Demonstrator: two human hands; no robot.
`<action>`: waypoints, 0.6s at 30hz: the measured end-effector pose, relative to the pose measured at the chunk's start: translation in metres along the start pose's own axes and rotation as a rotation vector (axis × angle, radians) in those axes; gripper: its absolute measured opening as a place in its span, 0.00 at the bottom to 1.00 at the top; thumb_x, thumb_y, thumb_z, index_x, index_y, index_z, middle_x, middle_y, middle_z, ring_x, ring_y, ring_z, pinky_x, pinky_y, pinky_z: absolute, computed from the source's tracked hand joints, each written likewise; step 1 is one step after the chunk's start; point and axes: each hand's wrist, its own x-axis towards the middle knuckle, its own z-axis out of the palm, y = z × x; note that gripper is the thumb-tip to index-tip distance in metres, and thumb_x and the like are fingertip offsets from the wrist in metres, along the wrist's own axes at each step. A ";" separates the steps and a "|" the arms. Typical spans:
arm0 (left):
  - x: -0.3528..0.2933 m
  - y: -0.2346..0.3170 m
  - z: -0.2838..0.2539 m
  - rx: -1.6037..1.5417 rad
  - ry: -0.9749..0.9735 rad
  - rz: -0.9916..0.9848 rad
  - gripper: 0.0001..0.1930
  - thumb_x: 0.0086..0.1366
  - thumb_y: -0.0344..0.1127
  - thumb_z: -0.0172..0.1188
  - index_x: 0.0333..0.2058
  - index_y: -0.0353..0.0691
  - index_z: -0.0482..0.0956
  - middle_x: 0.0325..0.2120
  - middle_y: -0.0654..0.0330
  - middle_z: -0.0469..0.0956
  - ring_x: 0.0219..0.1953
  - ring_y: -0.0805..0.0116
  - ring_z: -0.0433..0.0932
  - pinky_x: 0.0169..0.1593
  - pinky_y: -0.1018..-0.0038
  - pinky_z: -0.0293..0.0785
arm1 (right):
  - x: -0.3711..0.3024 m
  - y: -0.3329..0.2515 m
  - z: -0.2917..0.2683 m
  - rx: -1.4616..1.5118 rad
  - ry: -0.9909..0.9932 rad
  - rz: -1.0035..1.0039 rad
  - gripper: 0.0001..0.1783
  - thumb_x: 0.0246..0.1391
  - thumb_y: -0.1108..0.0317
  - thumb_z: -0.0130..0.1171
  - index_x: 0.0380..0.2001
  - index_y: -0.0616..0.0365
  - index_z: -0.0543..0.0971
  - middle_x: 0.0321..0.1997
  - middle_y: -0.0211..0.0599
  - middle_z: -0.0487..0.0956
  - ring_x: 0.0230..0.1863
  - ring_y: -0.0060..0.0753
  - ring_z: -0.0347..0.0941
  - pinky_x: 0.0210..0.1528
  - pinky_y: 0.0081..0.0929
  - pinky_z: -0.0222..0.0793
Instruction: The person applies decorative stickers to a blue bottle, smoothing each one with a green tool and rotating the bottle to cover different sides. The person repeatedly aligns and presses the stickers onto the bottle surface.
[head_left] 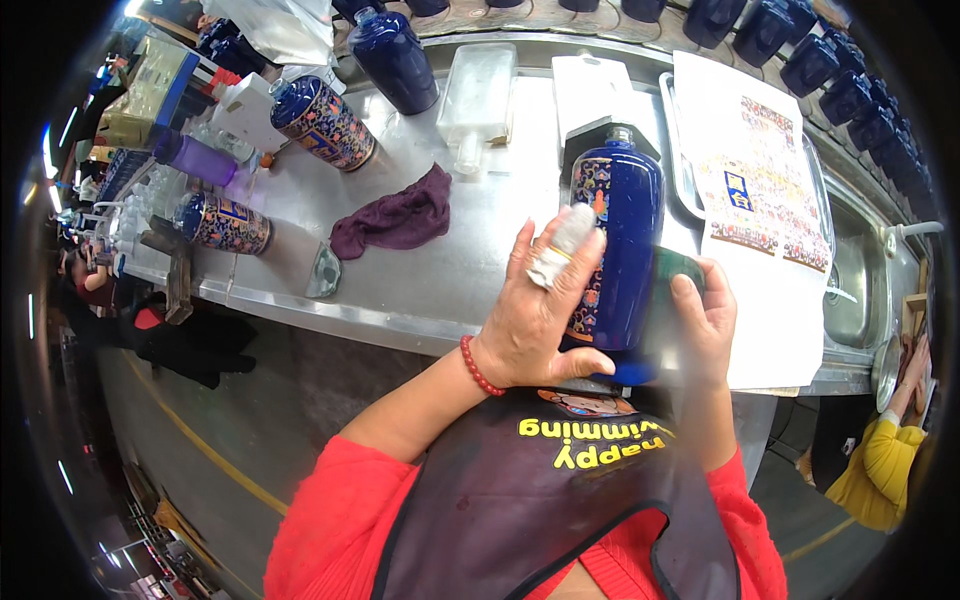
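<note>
Three patterned bottles (pixel 632 245), one purple cloth (pixel 405 215), one bracelet (pixel 476 369)

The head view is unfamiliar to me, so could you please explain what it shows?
There is no machine: a person works bare-handed, filmed from above by a wide fisheye camera worn on the head, so straight edges bend near the rim. The left hand, with one finger wrapped in white, lies spread on a glossy blue bottle with a patterned strip. The right hand holds a dark green piece beside it, too blurred to identify. On the metal table are a crumpled purple cloth, a clear bottle, two patterned blue bottles, a plain blue one and a printed patterned sheet.
</note>
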 end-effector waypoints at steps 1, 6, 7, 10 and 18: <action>0.001 -0.001 0.001 -0.023 0.038 -0.029 0.60 0.59 0.79 0.53 0.72 0.30 0.56 0.67 0.37 0.62 0.72 0.33 0.55 0.73 0.39 0.40 | 0.000 0.000 0.000 -0.001 -0.004 0.005 0.10 0.67 0.69 0.60 0.48 0.63 0.77 0.41 0.28 0.81 0.41 0.13 0.73 0.44 0.14 0.71; 0.005 0.002 0.002 -0.012 0.044 -0.048 0.60 0.59 0.79 0.53 0.72 0.29 0.54 0.68 0.34 0.60 0.72 0.32 0.54 0.73 0.40 0.38 | 0.000 0.001 0.000 -0.001 0.002 -0.001 0.10 0.68 0.69 0.59 0.48 0.62 0.77 0.41 0.27 0.80 0.40 0.13 0.73 0.44 0.14 0.71; 0.006 0.002 0.002 0.000 0.027 -0.037 0.60 0.60 0.78 0.52 0.72 0.29 0.54 0.68 0.34 0.60 0.72 0.32 0.54 0.73 0.40 0.38 | 0.000 0.002 0.000 0.003 0.001 0.001 0.10 0.68 0.68 0.59 0.48 0.62 0.77 0.41 0.26 0.80 0.40 0.13 0.73 0.44 0.14 0.71; 0.007 -0.001 0.001 -0.032 0.015 -0.030 0.60 0.60 0.78 0.52 0.72 0.29 0.54 0.68 0.34 0.60 0.72 0.33 0.55 0.73 0.40 0.38 | -0.001 0.002 0.000 0.007 0.002 0.003 0.10 0.69 0.68 0.59 0.47 0.62 0.77 0.41 0.26 0.80 0.40 0.13 0.72 0.44 0.14 0.71; 0.016 0.005 0.000 0.055 0.007 -0.065 0.58 0.63 0.78 0.49 0.72 0.28 0.55 0.70 0.36 0.59 0.74 0.39 0.53 0.74 0.43 0.37 | 0.000 0.000 0.002 -0.018 0.008 0.006 0.11 0.68 0.68 0.59 0.48 0.63 0.77 0.41 0.26 0.80 0.41 0.13 0.72 0.45 0.15 0.70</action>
